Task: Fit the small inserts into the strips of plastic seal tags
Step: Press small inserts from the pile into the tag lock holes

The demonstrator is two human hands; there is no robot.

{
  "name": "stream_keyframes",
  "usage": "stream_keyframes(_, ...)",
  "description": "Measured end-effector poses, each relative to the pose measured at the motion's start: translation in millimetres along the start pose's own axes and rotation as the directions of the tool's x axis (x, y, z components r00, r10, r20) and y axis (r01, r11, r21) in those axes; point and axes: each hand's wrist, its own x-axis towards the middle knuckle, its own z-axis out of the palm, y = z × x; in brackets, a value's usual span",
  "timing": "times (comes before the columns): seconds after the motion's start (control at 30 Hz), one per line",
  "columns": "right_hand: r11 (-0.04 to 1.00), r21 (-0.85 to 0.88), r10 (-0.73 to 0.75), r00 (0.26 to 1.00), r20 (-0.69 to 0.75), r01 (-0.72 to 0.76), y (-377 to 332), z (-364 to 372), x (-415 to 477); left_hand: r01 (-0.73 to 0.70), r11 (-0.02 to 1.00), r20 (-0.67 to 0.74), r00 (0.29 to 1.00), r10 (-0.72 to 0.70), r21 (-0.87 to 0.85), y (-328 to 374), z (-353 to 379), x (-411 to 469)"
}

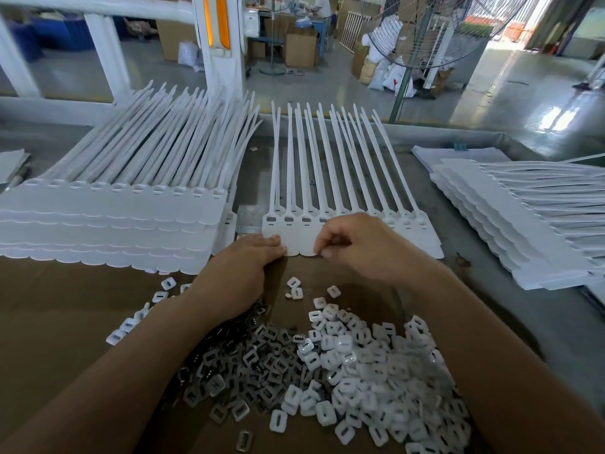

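My left hand (242,260) lies flat on the near left corner of the middle strip (306,239) of white seal tags, its fingers (276,244) straight and pressed together, their tips on the first tag's flag. My right hand (357,244) covers the near edge of that strip a few tags further along. Its fingers are curled, with thumb and forefinger tips drawn close at the flag's rim. I cannot tell whether they pinch an insert or only the plastic. The strip lies with its flags toward me and its thin tails fanned away. The four sockets (288,219) at its left end look dark, while those toward its right end look plain white. Nearer to me than the strip, under my forearms, the loose inserts are heaped on a sheet of brown cardboard (65,322). The white inserts (376,371) are banked toward the strip's right side and the darker grey inserts (255,365) toward its left, with a few strays lying just short of the flags. Left of the strip stands a tall stack of strips (114,221), just beside it. Right of the strip, well apart, a lower stack (523,224) lies slanted with its tails pointing away from the strip. Far beyond the strip's tail tips stands a floor fan (425,27).
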Motion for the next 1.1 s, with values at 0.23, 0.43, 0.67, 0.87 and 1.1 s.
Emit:
stream_keyframes(0.23, 0.970, 0.166, 0.227, 0.907, -0.354, -0.178, 44.6, -18.3, 23.3, -0.001, 1.000, 0.033, 0.999, 0.001, -0.013, 0.1, -1.5, -1.8)
stream_keyframes(0.43, 0.952, 0.156, 0.305, 0.870, -0.387, -0.264, 63.1, -17.1, 40.5, 0.000, 1.000, 0.046, 0.999, 0.001, -0.015, 0.0, -3.2, -1.5)
stream_keyframes(0.67, 0.921, 0.142, 0.390, 0.864, -0.320, -0.363, 68.6, -16.1, 47.9, 0.013, 1.000, 0.047, 0.999, -0.012, -0.016, 1.3, -3.4, 0.0)
stream_keyframes(0.87, 0.925, 0.061, 0.373, 0.862, -0.343, -0.376, 71.4, -14.4, 53.1, 0.007, 1.000, 0.037, 0.999, -0.006, -0.020, 1.0, -3.6, -1.4)
stream_keyframes(1.1, 0.936, 0.088, 0.344, 0.829, -0.442, -0.341, 73.7, -10.8, 52.2, -0.010, 1.000, 0.006, 1.000, 0.010, -0.018, -1.5, -1.4, -3.2)
